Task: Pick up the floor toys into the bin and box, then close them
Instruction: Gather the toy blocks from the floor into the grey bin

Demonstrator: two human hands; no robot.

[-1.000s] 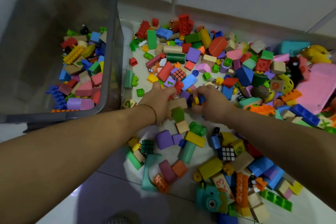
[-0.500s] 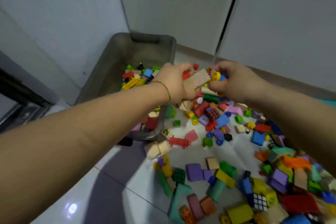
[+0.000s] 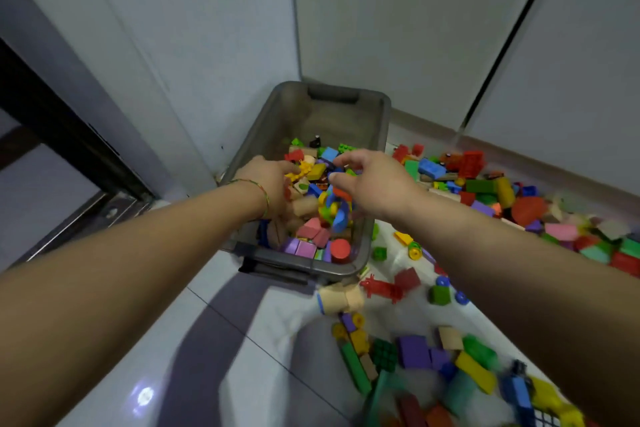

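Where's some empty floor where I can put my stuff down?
The bare tiles in front of the gray bin, left of the scattered blocks, are free. Inside the bin, the far end by its handle is bare too. Right of the bin the toy pile crowds the floor, and the bin's near end is full.

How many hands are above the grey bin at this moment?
2. The left hand is over the left side of the bin. The right hand is over its right edge, fingers loosely spread. No other hand is in view.
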